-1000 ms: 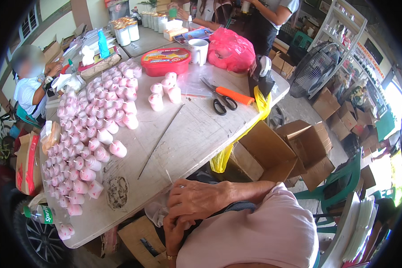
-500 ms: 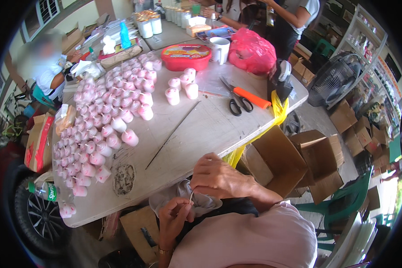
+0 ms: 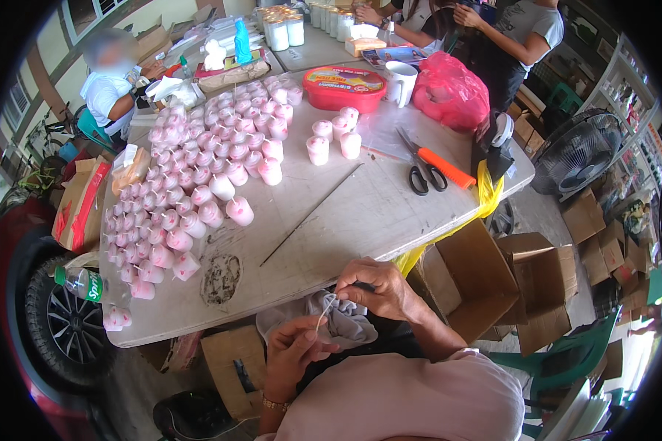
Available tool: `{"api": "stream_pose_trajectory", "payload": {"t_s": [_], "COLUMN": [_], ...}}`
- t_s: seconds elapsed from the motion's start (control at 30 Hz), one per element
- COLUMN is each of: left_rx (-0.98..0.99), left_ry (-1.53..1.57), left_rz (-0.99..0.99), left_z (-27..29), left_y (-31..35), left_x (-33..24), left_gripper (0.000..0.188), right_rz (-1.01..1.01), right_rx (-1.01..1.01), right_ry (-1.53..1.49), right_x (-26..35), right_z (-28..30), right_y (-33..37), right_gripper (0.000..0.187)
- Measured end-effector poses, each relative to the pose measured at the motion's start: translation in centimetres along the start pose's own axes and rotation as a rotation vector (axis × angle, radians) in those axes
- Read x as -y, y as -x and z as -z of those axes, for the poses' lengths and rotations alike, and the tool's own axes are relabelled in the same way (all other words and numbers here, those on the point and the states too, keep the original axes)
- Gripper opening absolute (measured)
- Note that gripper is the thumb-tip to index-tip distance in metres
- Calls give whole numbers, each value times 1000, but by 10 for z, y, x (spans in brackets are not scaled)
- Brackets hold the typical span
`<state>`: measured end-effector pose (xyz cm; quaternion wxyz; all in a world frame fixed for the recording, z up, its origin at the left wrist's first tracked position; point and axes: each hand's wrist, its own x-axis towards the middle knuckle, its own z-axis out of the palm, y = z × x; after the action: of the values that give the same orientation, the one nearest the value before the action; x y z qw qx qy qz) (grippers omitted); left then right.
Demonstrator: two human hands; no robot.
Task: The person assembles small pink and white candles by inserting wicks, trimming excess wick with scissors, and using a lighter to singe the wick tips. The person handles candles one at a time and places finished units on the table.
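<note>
In front of my lap, below the table's near edge, a thin white cord (image 3: 326, 312) runs between my two hands. My left hand (image 3: 296, 350) is closed, pinching the cord's lower end between thumb and fingers. At the cord's upper end is my right hand (image 3: 379, 291), its fingers also closed. A small dark object (image 3: 363, 286) shows among the right fingers; its kind is hidden by them. Under the hands lies a crumpled grey cloth (image 3: 344, 323). Many small pink-and-white candles (image 3: 239, 211) with short wicks crowd the table's left side.
On the table (image 3: 309, 272) lie a thin dark rod (image 3: 312, 213), scissors (image 3: 424, 170) and an orange-handled tool (image 3: 446, 168). Behind stand a red tub (image 3: 344, 90), a white mug (image 3: 400, 82) and a pink bag (image 3: 451, 92). Open cardboard boxes (image 3: 471, 275) are at my right. Other people work beyond.
The view has shifted, so the table sits farther right. My hands have parted slightly, showing more cord between them. The dark object in my right hand has come into sight.
</note>
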<state>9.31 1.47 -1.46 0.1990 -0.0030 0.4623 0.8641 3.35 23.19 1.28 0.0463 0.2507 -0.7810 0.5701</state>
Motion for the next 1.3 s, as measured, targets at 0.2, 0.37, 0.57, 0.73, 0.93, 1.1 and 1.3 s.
{"api": "stream_pose_trajectory", "payload": {"t_s": [0.2,0.37,0.57,0.73,0.93,1.1,1.3], "left_rx": [67,-156,-206,-167,-230,-251,-366], "left_ry": [212,-66,-796,-1096,-728,-494,-438], "left_rz": [-75,-119,-339,-511,-375,-392,-349], "left_z": [1,-4,-7,-14,-15,-6,-9], "left_y": [-3,-7,-8,-6,-6,-8,-7], "left_x": [5,8,5,-2,7,17,21], "left_gripper": [26,24,18,9,7,7,7], "right_rz": [134,313,281,315,137,97,164], "right_rx": [-72,-84,-22,-2,14,15,-66], "right_ry": [173,388,396,381,56,-5,143], "right_x": [-6,-2,5,4,4,3,-4], "right_z": [-18,-37,-32,-31,-33,-38,-47], "right_y": [4,8,12,11,13,14,12], "right_gripper": [11,12,13,13,11,15,13]}}
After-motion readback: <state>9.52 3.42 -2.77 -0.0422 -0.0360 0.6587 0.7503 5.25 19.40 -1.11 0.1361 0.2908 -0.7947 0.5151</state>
